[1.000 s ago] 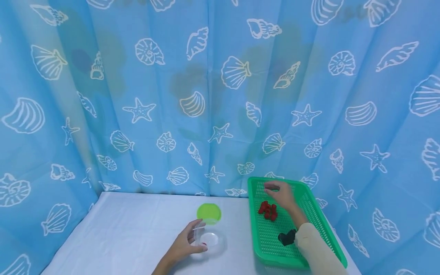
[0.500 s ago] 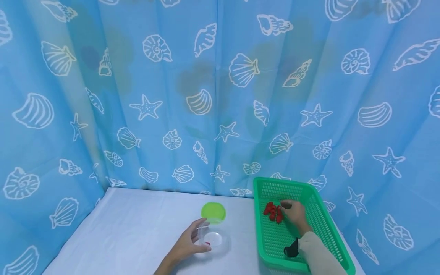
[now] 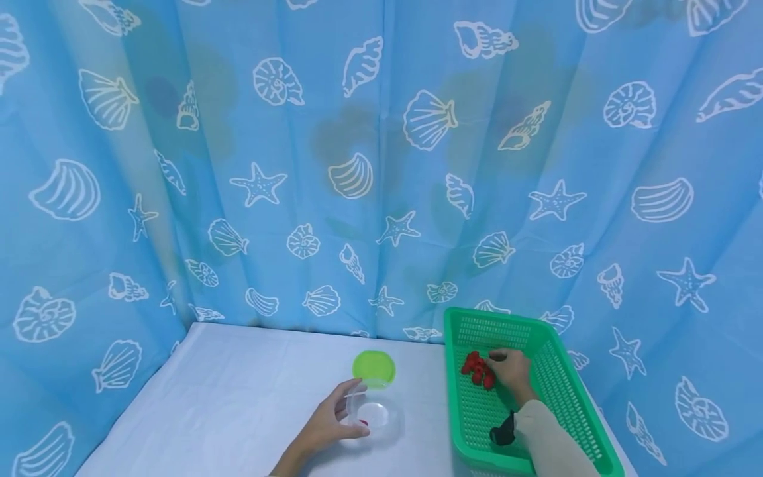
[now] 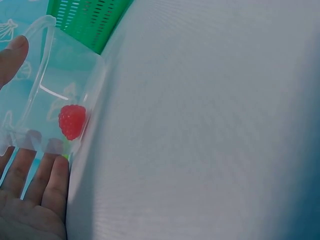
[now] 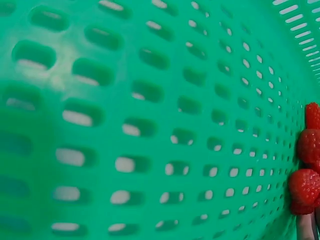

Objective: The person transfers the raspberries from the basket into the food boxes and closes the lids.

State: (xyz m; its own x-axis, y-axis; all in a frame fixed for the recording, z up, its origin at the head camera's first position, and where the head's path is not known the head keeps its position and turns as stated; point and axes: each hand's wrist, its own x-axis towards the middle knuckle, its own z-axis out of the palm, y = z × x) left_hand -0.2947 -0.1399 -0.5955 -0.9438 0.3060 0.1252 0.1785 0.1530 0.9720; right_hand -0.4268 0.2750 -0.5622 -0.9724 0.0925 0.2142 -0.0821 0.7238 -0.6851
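My left hand (image 3: 328,421) holds a clear plastic container (image 3: 378,417) on the white table, thumb on the near side and fingers round the far side. A single raspberry (image 4: 72,121) lies at the bottom of that container in the left wrist view. My right hand (image 3: 512,372) is down in the green basket (image 3: 452,397), its fingertips right at a small cluster of raspberries (image 3: 477,370). At the right edge of the right wrist view, a finger (image 5: 305,228) meets the lowest raspberry (image 5: 305,185). I cannot tell whether it is pinched.
A round lime-green lid (image 3: 374,366) lies on the white table (image 3: 250,391) just beyond the container. Something black (image 3: 503,430) shows at the right sleeve cuff, over the basket. A blue shell-print curtain (image 3: 357,199) hangs behind the table and at both sides.
My right hand has come down from the basket's far end to the raspberries, and has stayed there over the last half second. My left hand keeps its hold on the container. The head view has shifted slightly.
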